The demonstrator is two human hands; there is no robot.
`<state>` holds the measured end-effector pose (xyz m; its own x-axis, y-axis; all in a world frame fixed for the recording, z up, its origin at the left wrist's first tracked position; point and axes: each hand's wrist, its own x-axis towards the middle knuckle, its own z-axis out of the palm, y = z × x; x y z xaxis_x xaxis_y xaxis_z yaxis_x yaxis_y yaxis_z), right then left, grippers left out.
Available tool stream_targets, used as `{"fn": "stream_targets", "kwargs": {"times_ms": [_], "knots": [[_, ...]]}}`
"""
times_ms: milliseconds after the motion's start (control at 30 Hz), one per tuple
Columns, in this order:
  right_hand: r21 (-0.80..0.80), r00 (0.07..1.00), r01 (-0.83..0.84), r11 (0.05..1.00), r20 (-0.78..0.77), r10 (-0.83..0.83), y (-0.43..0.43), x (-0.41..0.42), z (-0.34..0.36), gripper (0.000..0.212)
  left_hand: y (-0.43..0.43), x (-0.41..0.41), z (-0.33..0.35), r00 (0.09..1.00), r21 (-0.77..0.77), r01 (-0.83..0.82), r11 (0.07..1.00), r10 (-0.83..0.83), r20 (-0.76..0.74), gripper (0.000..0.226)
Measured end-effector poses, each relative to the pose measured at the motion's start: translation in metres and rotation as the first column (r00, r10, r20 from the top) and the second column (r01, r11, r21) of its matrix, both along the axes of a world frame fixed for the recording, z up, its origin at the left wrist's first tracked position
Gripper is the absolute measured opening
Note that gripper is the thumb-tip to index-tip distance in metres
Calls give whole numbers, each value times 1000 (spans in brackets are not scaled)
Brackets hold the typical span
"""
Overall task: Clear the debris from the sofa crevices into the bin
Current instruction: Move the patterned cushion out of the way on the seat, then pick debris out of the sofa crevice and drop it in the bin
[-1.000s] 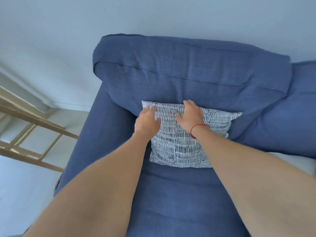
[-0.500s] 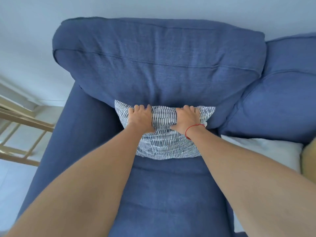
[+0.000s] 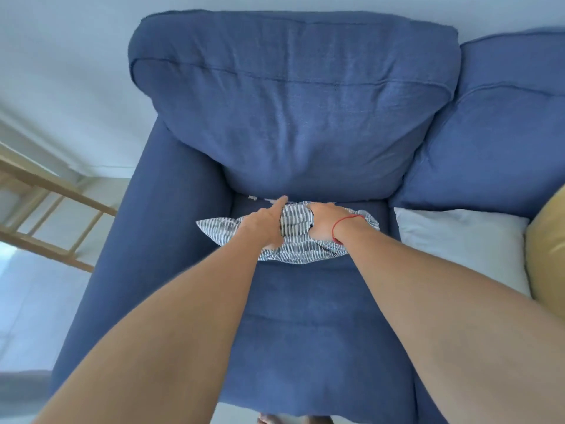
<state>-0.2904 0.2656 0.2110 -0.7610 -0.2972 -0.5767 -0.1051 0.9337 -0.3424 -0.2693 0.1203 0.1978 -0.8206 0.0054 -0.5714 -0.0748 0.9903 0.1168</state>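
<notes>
A grey-and-white striped cushion (image 3: 293, 254) lies tipped forward on the seat of the blue sofa (image 3: 305, 316). My left hand (image 3: 264, 221) grips its top edge with the forefinger stretched toward the back crevice. My right hand (image 3: 324, 221), with a red thread on its wrist, is closed on the cushion's top edge just to the right. A few small white scraps of debris (image 3: 258, 198) show in the crevice between the seat and the back cushion (image 3: 293, 111), just beyond my left forefinger. No bin is in view.
A white cushion (image 3: 458, 240) and a yellow cushion (image 3: 547, 255) lie on the neighbouring seat at right. A wooden frame (image 3: 39, 209) stands on the floor left of the sofa's armrest (image 3: 137, 255). A pale wall rises behind the sofa.
Both hands have pulled the striped cushion forward and down, away from the back cushion. This uncovered the crevice and the white scraps. My left forefinger now sticks out.
</notes>
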Motion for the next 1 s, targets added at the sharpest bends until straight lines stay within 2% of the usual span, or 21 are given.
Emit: {"fn": "stream_targets", "kwargs": {"times_ms": [133,267,367,467,533,600,667,733,833,1000], "knots": [[-14,996,47,999,79,-46,-9,48,-2,67,-4,55,-12,998,45,-22,999,19,59,81],[41,990,45,998,135,-50,-9,86,-11,51,-5,91,-16,996,61,-9,998,4,87,67],[91,972,-10,996,235,-12,-5,108,-19,61,-4,113,-18,983,63,5,998,-17,183,70],[166,934,-115,979,355,49,-2,128,-29,78,-3,131,-17,922,67,23,997,-47,385,88],[192,912,-153,969,406,63,-2,139,-36,76,-2,138,-21,899,54,-4,999,-20,437,85],[148,929,-84,985,368,24,-3,141,-40,60,-2,139,-24,923,66,-82,994,51,382,75],[59,959,57,997,275,-71,-2,132,-38,50,-2,130,-26,956,90,-148,985,119,270,67],[-19,971,153,988,187,-147,-3,116,-31,50,-2,117,-24,977,96,-166,981,151,154,60],[-100,967,241,965,107,-230,-7,85,-23,54,-4,93,-14,979,109,-202,973,196,59,55],[-160,954,300,940,49,-296,-23,38,-20,60,-9,49,-8,973,127,-232,964,230,32,59]]}}
